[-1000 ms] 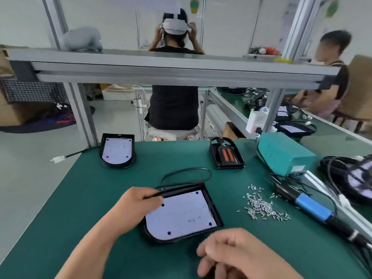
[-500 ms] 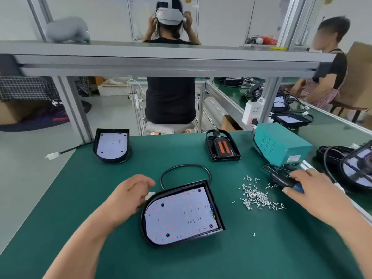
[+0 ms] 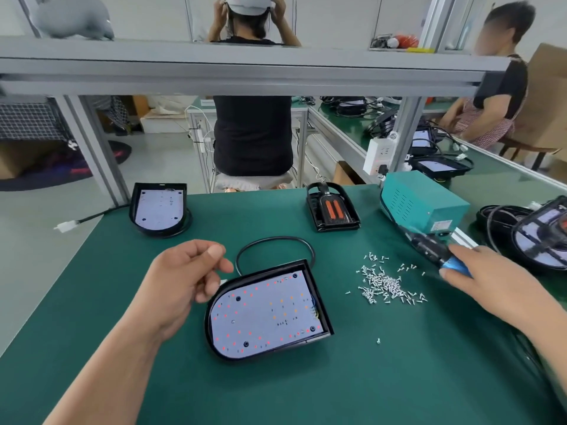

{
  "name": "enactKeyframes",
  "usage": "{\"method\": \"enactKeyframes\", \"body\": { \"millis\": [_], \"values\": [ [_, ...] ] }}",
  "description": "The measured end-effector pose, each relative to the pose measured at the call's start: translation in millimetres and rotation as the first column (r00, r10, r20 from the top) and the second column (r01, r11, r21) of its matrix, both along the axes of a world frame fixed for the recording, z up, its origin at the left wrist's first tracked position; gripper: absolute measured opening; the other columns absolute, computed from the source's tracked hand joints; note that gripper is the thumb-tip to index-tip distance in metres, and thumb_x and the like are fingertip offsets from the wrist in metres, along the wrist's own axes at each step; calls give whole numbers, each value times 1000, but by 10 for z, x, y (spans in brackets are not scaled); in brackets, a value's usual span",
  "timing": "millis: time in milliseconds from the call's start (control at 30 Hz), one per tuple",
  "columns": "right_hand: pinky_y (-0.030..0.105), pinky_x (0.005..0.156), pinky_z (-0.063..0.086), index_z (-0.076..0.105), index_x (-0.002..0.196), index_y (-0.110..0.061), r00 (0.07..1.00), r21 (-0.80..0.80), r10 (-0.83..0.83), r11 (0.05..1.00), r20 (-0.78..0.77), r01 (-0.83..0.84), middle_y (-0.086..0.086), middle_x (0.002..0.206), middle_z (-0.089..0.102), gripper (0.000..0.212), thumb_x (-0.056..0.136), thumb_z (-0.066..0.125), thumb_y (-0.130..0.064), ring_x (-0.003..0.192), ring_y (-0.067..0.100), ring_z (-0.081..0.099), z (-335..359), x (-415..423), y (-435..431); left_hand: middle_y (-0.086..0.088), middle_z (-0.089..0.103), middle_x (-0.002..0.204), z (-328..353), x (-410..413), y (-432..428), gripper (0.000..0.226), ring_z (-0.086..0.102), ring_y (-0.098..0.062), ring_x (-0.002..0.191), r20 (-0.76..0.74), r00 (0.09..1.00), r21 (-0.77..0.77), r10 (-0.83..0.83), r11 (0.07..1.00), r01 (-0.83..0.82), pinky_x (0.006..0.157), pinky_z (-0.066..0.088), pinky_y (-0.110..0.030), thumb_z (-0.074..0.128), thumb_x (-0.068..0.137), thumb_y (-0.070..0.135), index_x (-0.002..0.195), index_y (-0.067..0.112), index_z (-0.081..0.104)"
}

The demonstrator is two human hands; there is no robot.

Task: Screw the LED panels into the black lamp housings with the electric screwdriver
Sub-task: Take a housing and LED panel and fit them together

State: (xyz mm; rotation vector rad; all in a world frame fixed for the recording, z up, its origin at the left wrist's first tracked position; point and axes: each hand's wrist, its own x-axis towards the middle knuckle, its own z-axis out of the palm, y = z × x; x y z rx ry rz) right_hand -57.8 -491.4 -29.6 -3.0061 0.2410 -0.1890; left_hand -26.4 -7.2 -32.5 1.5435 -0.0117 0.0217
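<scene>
Head view: our right hand [image 3: 494, 289] closes its grip around the electric screwdriver [image 3: 432, 251], untouched on the bench [image 3: 306, 394] 1 s ago. Our left hand [image 3: 181, 283] has let go of the cable [image 3: 273, 239]. Its grip hangs loose and empty beside the black lamp housing [image 3: 323, 308]. The LED panel [image 3: 264, 308] sits inside, ready for screws [image 3: 385, 283].

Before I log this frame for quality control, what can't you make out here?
All in the head view:
- electric screwdriver: its bit is lost in motion blur, and the right hand partly covers the blue grip.
- LED panel: whether its corner holes hold screws is too small to tell.
- left hand: the curled fingers hide whether it pinches anything.
- lamp at the right: cut off by the frame edge.
</scene>
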Motion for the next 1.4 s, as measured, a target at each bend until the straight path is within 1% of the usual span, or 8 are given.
{"method": "enactKeyframes", "body": {
  "millis": [167, 367, 600, 800, 1033, 1100, 1200, 1400],
  "values": [
    [37, 63, 49, 60, 97, -26, 975, 229, -8, 973, 222, -44, -3, 72, 61, 31, 98, 60, -57, 64, 14, 59, 53, -79, -28, -5, 70, 76, -17, -7, -88, 19, 43, -11, 49, 71, 997, 80, 28, 996, -34, 44, 35, -17, 65, 104, 19, 87, 16, 73],
    [36, 55, 38, 48, 74, -25, 995, 102, -22, 995, 102, 11, 3, 68, 56, 36, 95, 67, -47, 61, 20, 57, 50, 36, 121, 2, 73, 74, -66, 11, -83, 20, 40, -9, 50, 138, 984, 143, 110, 981, -130, 49, 40, -13, 65, 104, 20, 87, 26, 73],
    [35, 64, 47, 61, 90, -30, 994, 6, -101, 995, 45, 101, -5, 82, 57, 26, 92, 67, -55, 74, 15, 59, -109, 122, 145, -2, 74, 78, -107, 21, -99, 21, 40, -10, 48, 137, 984, 159, 116, 978, -138, 51, 40, -12, 66, 103, 19, 84, 25, 73],
    [32, 65, 46, 66, 117, -35, 987, -167, -146, 974, 70, 156, -10, 94, 51, 48, 90, 57, -74, 81, 17, 57, -79, 257, 150, 5, 67, 63, -169, 47, -103, 18, 39, -9, 47, 137, 979, 152, 153, 973, -173, 50, 40, -11, 66, 103, 20, 88, 13, 72],
    [41, 82, 56, 72, 121, -20, 971, 5, 7, 1000, 241, -9, 3, 108, 68, 49, 97, 58, -60, 100, 29, 67, 109, 1025, 703, 1, 75, 76, -231, 66, -162, 21, 40, -14, 55, 121, 979, 223, 162, 957, -186, 57, 42, -29, 67, 102, 20, 82, 21, 73],
    [40, 81, 56, 69, 123, -20, 961, -7, 97, 995, 260, -98, 2, 108, 69, 49, 98, 56, -61, 99, 28, 67, 128, 1256, 937, 4, 72, 70, -255, 73, -161, 22, 41, -12, 53, 112, 978, 241, 175, 950, -197, 55, 42, -26, 67, 102, 20, 81, 20, 72],
    [38, 68, 50, 65, 112, -19, 956, -61, 172, 985, 239, -162, 2, 100, 66, 50, 98, 53, -65, 93, 28, 65, 117, 1560, 1245, 6, 70, 66, -267, 93, -149, 20, 40, -9, 50, 93, 977, 245, 192, 947, -210, 49, 40, -18, 67, 103, 19, 83, 15, 71],
    [38, 63, 42, 47, 99, -18, 985, -142, 153, 980, 78, -141, 2, 90, 57, 65, 91, 51, -82, 87, 31, 60, 9, 1920, 1531, 4, 73, 71, -259, 89, -169, 19, 46, -8, 51, 69, 978, 276, 195, 939, -207, 61, 43, -30, 67, 102, 23, 83, 19, 72]
  ]
}}
